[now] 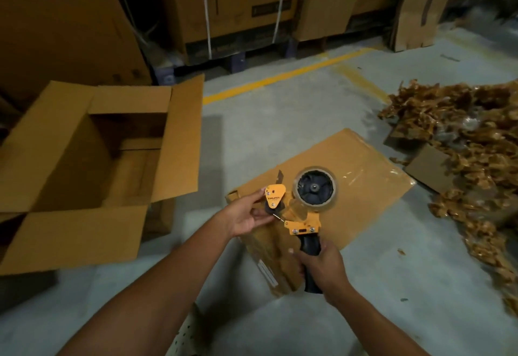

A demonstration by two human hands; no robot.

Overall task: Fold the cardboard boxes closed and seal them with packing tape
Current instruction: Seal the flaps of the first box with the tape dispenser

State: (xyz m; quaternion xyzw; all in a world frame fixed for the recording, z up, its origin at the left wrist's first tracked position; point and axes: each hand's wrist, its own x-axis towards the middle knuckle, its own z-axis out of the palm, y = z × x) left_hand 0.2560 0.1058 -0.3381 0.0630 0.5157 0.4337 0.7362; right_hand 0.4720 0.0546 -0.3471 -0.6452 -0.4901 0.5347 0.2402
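— Cardboard box (84,165), is it ready to close?

— No. It sits open left of the tape dispenser (302,210), all four flaps splayed outward. Corrugated board, stiff yet light, I'd judge; take each flap near its free edge and it should hinge along the crease.

— And the hands?

— The right hand (322,268) is clenched round the dispenser's black ribbed handle. The left hand (246,217) pinches the orange metal plate at its front. The clear tape roll (316,188) looks glossy and slick.

— Anything beneath?

— A flattened box (350,165) lies under the dispenser on smooth concrete floor (392,285); crumpled brown scraps (462,145) lie to its right.
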